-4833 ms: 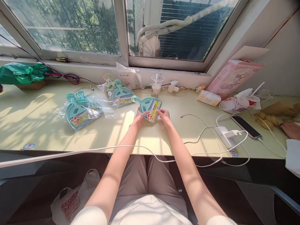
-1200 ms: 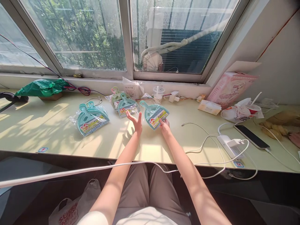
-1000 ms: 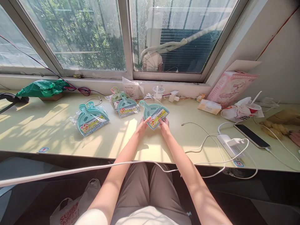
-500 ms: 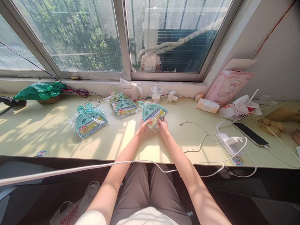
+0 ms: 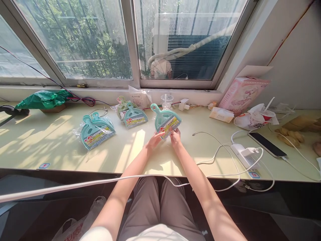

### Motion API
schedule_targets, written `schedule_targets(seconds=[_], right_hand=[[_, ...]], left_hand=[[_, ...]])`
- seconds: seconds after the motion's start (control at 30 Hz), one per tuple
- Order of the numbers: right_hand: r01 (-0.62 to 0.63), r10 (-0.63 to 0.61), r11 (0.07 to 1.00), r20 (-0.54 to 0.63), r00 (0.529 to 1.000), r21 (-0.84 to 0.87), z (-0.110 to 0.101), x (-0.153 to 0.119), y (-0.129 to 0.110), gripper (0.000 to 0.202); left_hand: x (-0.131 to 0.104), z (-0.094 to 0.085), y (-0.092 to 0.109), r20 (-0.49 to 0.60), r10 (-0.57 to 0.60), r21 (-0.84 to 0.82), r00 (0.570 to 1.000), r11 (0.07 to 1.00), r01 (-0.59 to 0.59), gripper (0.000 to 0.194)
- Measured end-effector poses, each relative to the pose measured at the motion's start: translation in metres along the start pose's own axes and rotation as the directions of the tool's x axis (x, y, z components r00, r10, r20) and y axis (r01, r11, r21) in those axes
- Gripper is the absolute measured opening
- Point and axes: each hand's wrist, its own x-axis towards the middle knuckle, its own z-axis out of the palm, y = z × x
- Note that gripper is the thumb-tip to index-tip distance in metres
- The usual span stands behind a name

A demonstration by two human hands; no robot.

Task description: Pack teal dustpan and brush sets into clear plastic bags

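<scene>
A teal mini dustpan set [image 5: 165,117] in clear wrapping, with a yellow label, is held up over the table, its handle pointing up and left. My right hand [image 5: 175,136] grips its lower right edge, thumb on the front. My left hand [image 5: 154,140] is at its lower left edge, fingers stretched toward the label and hand fairly flat. To the left stand another teal set [image 5: 135,117] and a green set [image 5: 122,103] partly behind it. Farther left lies a wrapped stack of teal sets [image 5: 96,131].
A white power strip [image 5: 244,156] with cables and a phone [image 5: 267,144] lie on the right. Behind are a plastic cup [image 5: 167,99], a pink box [image 5: 244,93] and a green bag [image 5: 42,99]. A white cable [image 5: 75,183] crosses over my forearms.
The held dustpan set is lifted slightly and tilted more toward me. My left hand has slid down and its fingers have straightened from their grip.
</scene>
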Motion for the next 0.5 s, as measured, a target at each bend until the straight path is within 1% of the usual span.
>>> schedule_targets(seconds=[0.07, 0.1, 0.23, 0.3, 0.37, 0.43, 0.47, 0.5], right_hand=[[0.005, -0.005, 1.0, -0.036, 0.999, 0.007, -0.002, 0.003, 0.003, 0.039], [0.005, -0.005, 1.0, -0.053, 0.999, 0.003, -0.004, 0.004, 0.004, 0.04], [-0.016, 0.009, 0.999, -0.138, 0.99, -0.048, -0.01, 0.007, 0.006, 0.039], [-0.047, 0.03, 0.994, -0.169, 0.985, -0.098, -0.009, 0.008, 0.007, 0.035], [-0.077, 0.053, 0.986, -0.157, 0.986, -0.146, -0.007, 0.01, 0.008, 0.028], [-0.106, 0.089, 0.979, -0.104, 0.991, -0.176, -0.005, 0.013, 0.007, 0.021], [-0.124, 0.113, 0.973, -0.067, 0.991, -0.196, -0.005, 0.015, 0.005, 0.021], [-0.143, 0.139, 0.961, -0.034, 0.99, -0.237, -0.005, 0.016, 0.003, 0.025]], left_hand=[[0.003, 0.0, -0.001, -0.093, 0.046, 0.065, 0.995, 0.997, -0.04, 0.053], [0.004, 0.0, -0.002, -0.108, 0.041, 0.095, 0.993, 0.995, -0.03, 0.057], [0.004, -0.001, -0.003, -0.067, -0.099, 0.165, 0.993, 0.98, 0.109, 0.067], [0.004, -0.002, -0.003, -0.073, -0.13, 0.17, 0.989, 0.975, 0.14, 0.067], [0.005, -0.004, -0.003, -0.114, -0.132, 0.162, 0.985, 0.976, 0.149, 0.064], [0.008, -0.008, -0.001, -0.176, -0.129, 0.137, 0.976, 0.978, 0.155, 0.058], [0.01, -0.012, 0.0, -0.201, -0.13, 0.117, 0.971, 0.981, 0.155, 0.055], [0.011, -0.017, 0.002, -0.223, -0.131, 0.089, 0.966, 0.984, 0.154, 0.053]])
